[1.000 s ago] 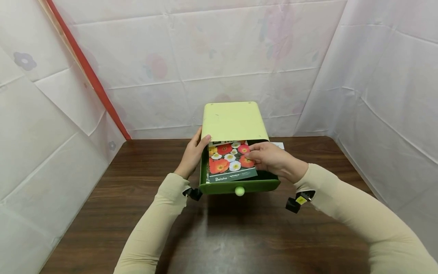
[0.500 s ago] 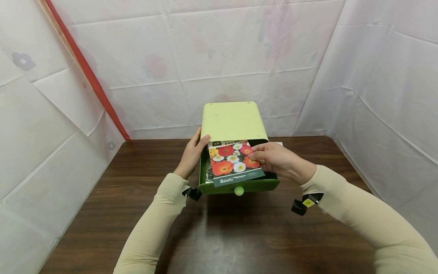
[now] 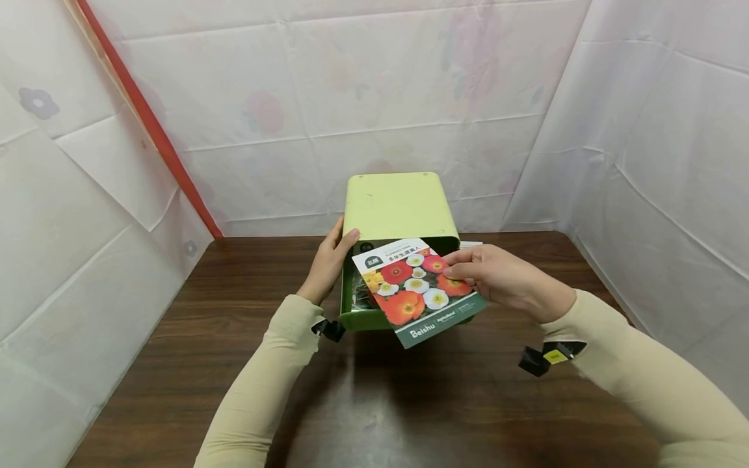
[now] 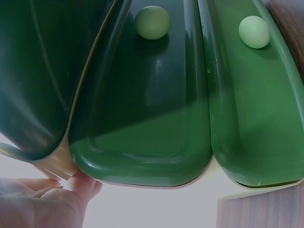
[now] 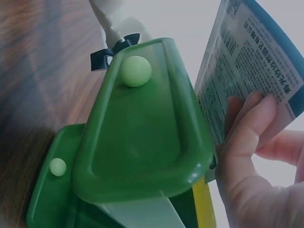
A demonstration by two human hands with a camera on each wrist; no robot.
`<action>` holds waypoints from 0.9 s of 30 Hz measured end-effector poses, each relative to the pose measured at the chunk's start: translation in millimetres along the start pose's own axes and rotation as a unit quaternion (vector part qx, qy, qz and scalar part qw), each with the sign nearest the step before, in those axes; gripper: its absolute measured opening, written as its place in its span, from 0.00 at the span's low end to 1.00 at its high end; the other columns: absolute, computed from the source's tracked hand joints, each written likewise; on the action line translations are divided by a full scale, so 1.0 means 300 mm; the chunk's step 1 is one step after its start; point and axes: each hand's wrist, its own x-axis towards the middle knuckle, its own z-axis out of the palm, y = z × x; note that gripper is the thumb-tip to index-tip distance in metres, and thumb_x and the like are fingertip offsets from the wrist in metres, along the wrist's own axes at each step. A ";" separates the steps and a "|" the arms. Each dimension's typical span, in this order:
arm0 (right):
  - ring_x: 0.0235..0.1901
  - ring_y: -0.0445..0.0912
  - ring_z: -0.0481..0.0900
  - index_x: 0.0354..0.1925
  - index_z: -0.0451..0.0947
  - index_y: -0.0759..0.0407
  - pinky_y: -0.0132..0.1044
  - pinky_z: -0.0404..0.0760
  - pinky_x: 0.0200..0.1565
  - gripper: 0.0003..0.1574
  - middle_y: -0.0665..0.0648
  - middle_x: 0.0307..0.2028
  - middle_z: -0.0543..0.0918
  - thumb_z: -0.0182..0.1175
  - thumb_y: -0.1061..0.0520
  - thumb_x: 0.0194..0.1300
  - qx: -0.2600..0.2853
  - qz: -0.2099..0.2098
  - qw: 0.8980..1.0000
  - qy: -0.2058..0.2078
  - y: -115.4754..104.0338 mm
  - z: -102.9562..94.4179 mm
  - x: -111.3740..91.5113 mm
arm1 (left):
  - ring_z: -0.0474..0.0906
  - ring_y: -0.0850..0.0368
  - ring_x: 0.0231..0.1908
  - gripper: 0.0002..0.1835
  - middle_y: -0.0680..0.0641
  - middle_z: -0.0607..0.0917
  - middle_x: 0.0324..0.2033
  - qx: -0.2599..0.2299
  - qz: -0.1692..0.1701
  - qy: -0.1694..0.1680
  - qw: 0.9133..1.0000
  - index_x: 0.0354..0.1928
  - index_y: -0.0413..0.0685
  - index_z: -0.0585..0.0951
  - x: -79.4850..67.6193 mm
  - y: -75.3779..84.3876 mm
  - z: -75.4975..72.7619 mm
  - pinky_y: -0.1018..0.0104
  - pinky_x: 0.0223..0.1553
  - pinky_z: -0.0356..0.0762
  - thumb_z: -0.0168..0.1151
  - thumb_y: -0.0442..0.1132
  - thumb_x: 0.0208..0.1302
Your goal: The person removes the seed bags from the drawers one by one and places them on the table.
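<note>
My right hand (image 3: 506,279) is clamped on the packet (image 3: 417,286), pinching it near its right edge. My thumb is on the flower side and my fingers are on the back, where the small words are. The packet is tilted, up over the drawer (image 3: 364,321). Its top is by the mouth of the box (image 3: 400,205), and its low corner pokes out past the drawer's front.

I have it by just one side, so I think the far side could flop. I should pinch firmly, but not so hard that it bends. I should hold the low corner up so it does not bump the drawer's front or the knob (image 5: 136,71).

A shiny thing (image 3: 361,296) lies in the drawer under the packet, and I should not drag it along.

My left hand (image 3: 324,268) rests on the left side of the box, with the thumb on top. A gentle, steady press there should stop the box from sliding on the table (image 3: 374,403).
</note>
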 end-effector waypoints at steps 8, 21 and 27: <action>0.36 0.43 0.86 0.56 0.68 0.67 0.34 0.86 0.37 0.19 0.54 0.41 0.85 0.53 0.58 0.71 -0.025 -0.007 1.000 0.016 0.000 -0.019 -0.040 | 0.50 0.54 0.76 0.42 0.54 0.48 0.77 0.004 0.001 0.003 1.000 0.78 0.65 0.46 -0.001 0.006 0.003 0.50 0.73 0.58 0.51 0.64 0.69; 0.32 0.43 0.87 0.41 0.77 0.55 0.36 0.86 0.34 0.07 0.52 0.34 0.87 0.57 0.53 0.73 0.014 -0.044 0.996 0.072 -0.010 -0.070 -0.076 | 0.55 0.53 0.74 0.43 0.54 0.48 0.78 -0.014 -0.004 -0.004 1.000 0.78 0.67 0.44 -0.002 0.004 0.004 0.50 0.70 0.63 0.52 0.65 0.69; 0.31 0.41 0.86 0.38 0.80 0.51 0.32 0.85 0.32 0.06 0.50 0.33 0.87 0.59 0.51 0.71 0.084 -0.072 0.984 0.142 -0.019 -0.144 -0.080 | 0.53 0.51 0.75 0.42 0.54 0.47 0.78 -0.011 0.004 -0.010 1.000 0.78 0.67 0.43 -0.004 0.002 0.003 0.48 0.71 0.62 0.50 0.64 0.70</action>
